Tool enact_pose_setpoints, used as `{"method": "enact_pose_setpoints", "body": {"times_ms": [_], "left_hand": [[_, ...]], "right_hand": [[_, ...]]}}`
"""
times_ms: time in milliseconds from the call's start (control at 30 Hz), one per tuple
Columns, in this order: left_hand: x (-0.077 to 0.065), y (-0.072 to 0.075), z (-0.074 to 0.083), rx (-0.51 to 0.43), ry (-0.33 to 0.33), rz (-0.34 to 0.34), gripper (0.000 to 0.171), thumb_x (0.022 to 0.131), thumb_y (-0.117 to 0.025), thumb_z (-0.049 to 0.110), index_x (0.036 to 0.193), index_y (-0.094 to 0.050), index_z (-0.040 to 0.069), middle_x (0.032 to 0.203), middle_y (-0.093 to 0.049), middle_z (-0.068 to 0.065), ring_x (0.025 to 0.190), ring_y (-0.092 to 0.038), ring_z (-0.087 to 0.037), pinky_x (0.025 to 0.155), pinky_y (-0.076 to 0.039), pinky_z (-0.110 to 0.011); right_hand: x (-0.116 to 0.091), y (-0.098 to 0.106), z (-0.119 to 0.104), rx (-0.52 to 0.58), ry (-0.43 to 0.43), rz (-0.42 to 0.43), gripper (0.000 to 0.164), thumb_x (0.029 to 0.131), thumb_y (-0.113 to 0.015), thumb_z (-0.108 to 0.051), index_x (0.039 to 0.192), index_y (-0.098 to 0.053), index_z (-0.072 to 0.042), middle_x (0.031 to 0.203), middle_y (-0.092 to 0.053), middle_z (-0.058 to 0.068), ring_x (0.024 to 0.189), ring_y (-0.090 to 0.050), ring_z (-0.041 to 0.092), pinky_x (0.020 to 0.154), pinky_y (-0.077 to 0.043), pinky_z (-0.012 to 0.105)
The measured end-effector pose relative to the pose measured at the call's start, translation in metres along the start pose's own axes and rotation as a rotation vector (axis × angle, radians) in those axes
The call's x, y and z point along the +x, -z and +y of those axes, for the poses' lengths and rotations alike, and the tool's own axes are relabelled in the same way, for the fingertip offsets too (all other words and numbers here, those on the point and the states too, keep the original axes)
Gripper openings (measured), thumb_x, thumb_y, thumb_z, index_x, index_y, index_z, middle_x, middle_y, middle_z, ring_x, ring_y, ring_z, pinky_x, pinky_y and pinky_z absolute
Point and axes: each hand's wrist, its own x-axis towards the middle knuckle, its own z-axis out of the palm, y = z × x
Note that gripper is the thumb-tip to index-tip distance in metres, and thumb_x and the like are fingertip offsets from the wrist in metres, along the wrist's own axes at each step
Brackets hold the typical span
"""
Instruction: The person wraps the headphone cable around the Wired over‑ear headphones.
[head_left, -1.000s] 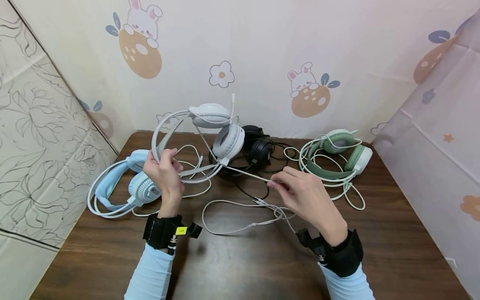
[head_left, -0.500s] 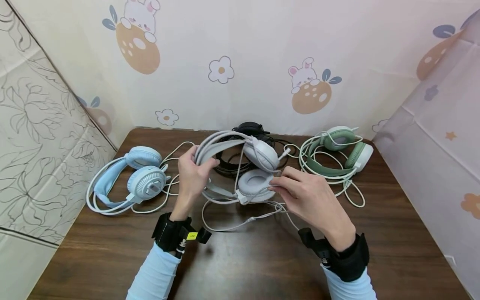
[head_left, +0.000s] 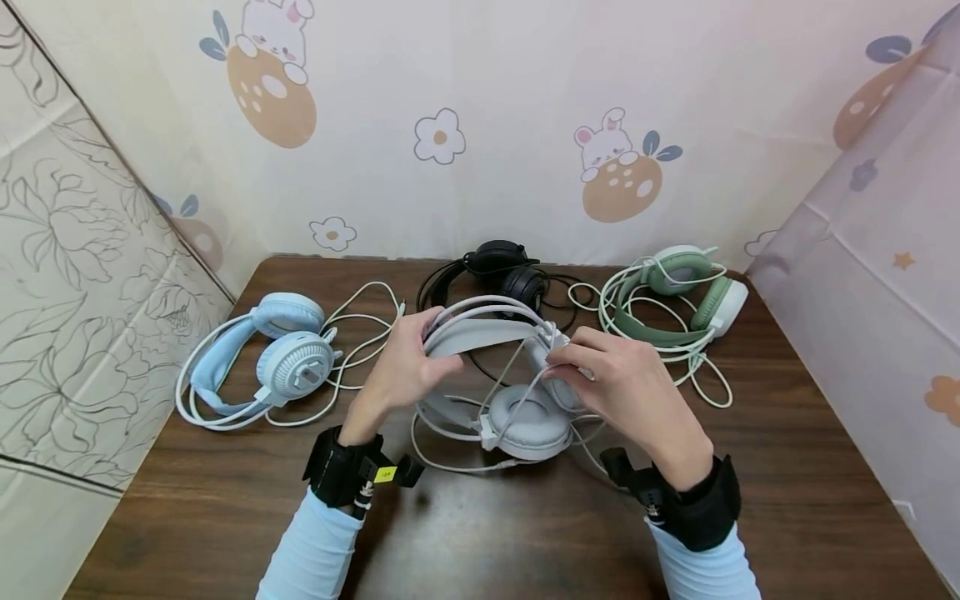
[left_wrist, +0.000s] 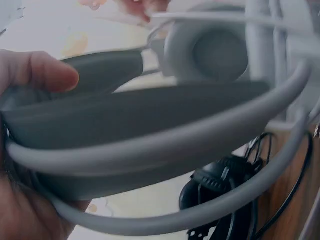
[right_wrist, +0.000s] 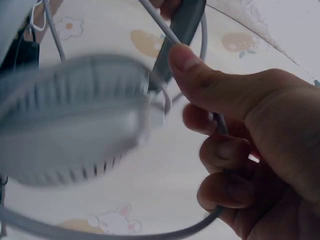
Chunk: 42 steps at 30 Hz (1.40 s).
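Along the left edge of the table (head_left: 525, 533), light blue headphones (head_left: 294, 367) are laid with their headband arched toward that edge; their pale cord (head_left: 352, 317) is spread in loops to the right. A black wrist strap (head_left: 337, 475) with a yellow label is worn below the left hand (head_left: 405, 362). By this hand the padded headband (head_left: 483, 335) of a white headset (head_left: 528, 421) is gripped, with the fingers wrapped round the outside and the thumb set against the pad. The headset is held over the middle of the table, its ear cups turned to the right; whether the lower cup is touching the wood cannot be told. Behind it, at the middle of the far edge, black headphones (head_left: 517, 286) are partly hidden. A thin white cable (right_wrist: 160, 21) is pinched between thumb and fingers of the right hand (head_left: 637, 392), just beside the ear cups, the other fingers being curled about it. More white cord is seen on the table below the headset. Near the far right corner, green-and-white headphones (head_left: 720, 304) are placed, with pale green cord (head_left: 703, 383) coiled about them.
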Motion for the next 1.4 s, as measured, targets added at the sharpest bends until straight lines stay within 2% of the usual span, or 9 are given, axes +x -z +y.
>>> {"method": "enact_pose_setpoints", "body": {"times_ms": [200, 467, 667, 800, 900, 1033, 1167, 1300, 1400], "left_hand": [[-0.002, 0.014, -0.002, -0.012, -0.004, -0.083, 0.025, 0.069, -0.064, 0.007, 0.094, -0.062, 0.010, 0.077, -0.061, -0.004, 0.068, -0.054, -0.016, 0.063, -0.045, -0.027], [-0.003, 0.016, -0.001, 0.030, -0.014, -0.186, 0.024, 0.069, -0.066, 0.008, 0.091, -0.061, 0.012, 0.076, -0.060, 0.000, 0.068, -0.055, -0.013, 0.063, -0.046, -0.026], [-0.002, 0.015, -0.001, -0.069, -0.038, -0.267, 0.033, 0.068, -0.062, 0.004, 0.100, -0.063, 0.011, 0.081, -0.063, 0.000, 0.071, -0.056, -0.012, 0.067, -0.049, -0.027], [-0.002, 0.015, -0.007, -0.200, -0.063, -0.299, 0.034, 0.065, -0.057, 0.003, 0.098, -0.063, 0.008, 0.079, -0.061, -0.002, 0.068, -0.054, -0.012, 0.062, -0.047, -0.026], [-0.003, 0.016, -0.012, -0.328, -0.054, -0.296, 0.039, 0.062, -0.053, 0.003, 0.100, -0.062, 0.005, 0.078, -0.060, -0.003, 0.066, -0.051, -0.013, 0.059, -0.045, -0.023], [-0.004, 0.019, -0.017, -0.590, -0.018, -0.300, 0.045, 0.059, -0.046, -0.003, 0.102, -0.060, 0.002, 0.067, -0.049, -0.001, 0.053, -0.038, -0.014, 0.045, -0.033, -0.027], [-0.003, 0.021, -0.023, -0.872, -0.017, -0.349, 0.048, 0.059, -0.037, -0.009, 0.102, -0.057, 0.001, 0.056, -0.028, -0.001, 0.046, -0.017, -0.015, 0.040, -0.014, -0.031], [-0.002, 0.023, -0.028, -1.007, -0.021, -0.373, 0.056, 0.058, -0.032, -0.011, 0.106, -0.059, 0.002, 0.055, -0.020, -0.002, 0.048, -0.011, -0.017, 0.041, -0.011, -0.030], [-0.002, 0.026, -0.031, -1.095, -0.039, -0.392, 0.057, 0.061, -0.030, -0.012, 0.108, -0.058, 0.002, 0.055, -0.020, -0.001, 0.048, -0.011, -0.015, 0.042, -0.009, -0.030]], "right_hand": [[-0.004, 0.012, 0.007, 0.034, -0.052, -0.037, 0.029, 0.068, -0.082, 0.003, 0.091, -0.075, -0.013, 0.084, -0.066, -0.007, 0.066, -0.056, 0.002, 0.059, -0.042, 0.016], [-0.006, 0.019, 0.019, 0.015, -0.012, 0.078, 0.023, 0.068, -0.082, -0.002, 0.088, -0.076, -0.011, 0.083, -0.070, -0.004, 0.068, -0.062, 0.005, 0.062, -0.044, 0.018], [-0.005, 0.011, 0.036, 0.065, -0.019, 0.179, 0.029, 0.069, -0.081, 0.005, 0.095, -0.077, -0.006, 0.086, -0.072, 0.004, 0.072, -0.062, 0.011, 0.065, -0.044, 0.018], [-0.004, 0.002, 0.051, 0.164, -0.046, 0.247, 0.027, 0.070, -0.078, 0.011, 0.093, -0.078, -0.005, 0.082, -0.072, 0.005, 0.065, -0.052, 0.005, 0.059, -0.035, 0.014], [-0.004, -0.002, 0.056, 0.225, -0.082, 0.275, 0.024, 0.070, -0.077, 0.012, 0.088, -0.078, -0.004, 0.076, -0.070, 0.005, 0.061, -0.042, 0.002, 0.057, -0.028, 0.011], [0.000, -0.001, 0.052, 0.305, -0.130, 0.260, 0.022, 0.070, -0.075, 0.015, 0.087, -0.077, -0.001, 0.074, -0.070, 0.010, 0.062, -0.049, 0.003, 0.059, -0.032, 0.010], [0.000, 0.000, 0.053, 0.362, -0.144, 0.205, 0.026, 0.069, -0.073, 0.018, 0.089, -0.076, 0.002, 0.076, -0.071, 0.013, 0.065, -0.054, 0.004, 0.060, -0.037, 0.012], [-0.010, -0.002, 0.065, 0.409, -0.179, 0.103, 0.026, 0.071, -0.073, 0.016, 0.092, -0.077, 0.001, 0.077, -0.071, 0.011, 0.063, -0.051, 0.004, 0.057, -0.038, 0.013], [-0.022, -0.001, 0.077, 0.477, -0.289, -0.024, 0.024, 0.078, -0.073, 0.009, 0.098, -0.076, -0.004, 0.083, -0.072, 0.009, 0.065, -0.056, 0.005, 0.056, -0.042, 0.015]]}}
